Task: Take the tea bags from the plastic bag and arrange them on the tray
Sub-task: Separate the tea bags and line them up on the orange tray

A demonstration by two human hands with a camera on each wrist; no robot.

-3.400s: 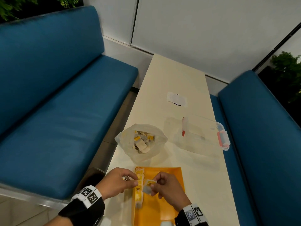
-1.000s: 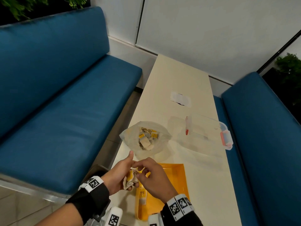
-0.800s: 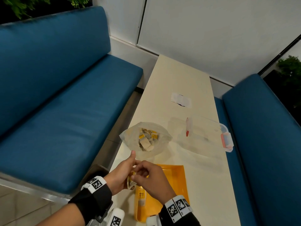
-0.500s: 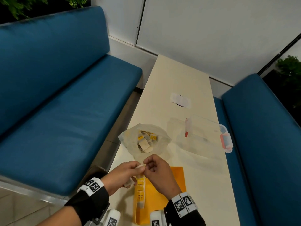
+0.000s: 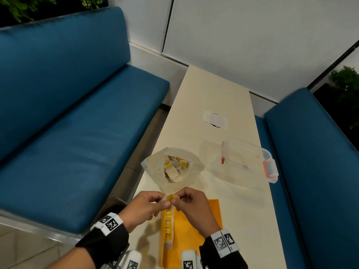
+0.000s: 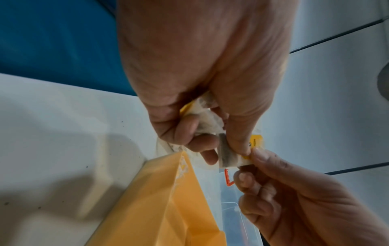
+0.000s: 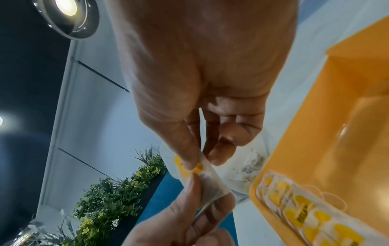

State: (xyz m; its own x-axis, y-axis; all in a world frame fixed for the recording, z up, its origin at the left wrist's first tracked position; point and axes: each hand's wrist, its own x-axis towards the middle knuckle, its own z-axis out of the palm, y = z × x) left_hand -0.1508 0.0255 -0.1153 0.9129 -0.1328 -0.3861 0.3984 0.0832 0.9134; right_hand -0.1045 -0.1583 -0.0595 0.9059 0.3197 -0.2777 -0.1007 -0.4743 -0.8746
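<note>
Both hands hold one tea bag (image 5: 171,198) with a yellow tag above the far end of the orange tray (image 5: 194,226). My left hand (image 5: 149,206) pinches its left side and keeps more crumpled tea bags (image 6: 207,116) in the palm. My right hand (image 5: 191,204) pinches the right edge between thumb and forefinger. The same tea bag (image 7: 208,176) shows in the right wrist view. A row of tea bags (image 5: 168,228) lies along the tray's left side. The clear plastic bag (image 5: 172,167) with several tea bags sits open just beyond the hands.
A clear plastic box (image 5: 244,162) with red clips stands to the right of the bag. A white paper patch (image 5: 215,119) lies further up the narrow cream table (image 5: 213,90). Blue benches (image 5: 68,113) flank both long sides.
The hands have stayed together over the tray's far end and have worked one tea bag out of the left-hand bundle, now stretched flat between both with its yellow tag showing.
</note>
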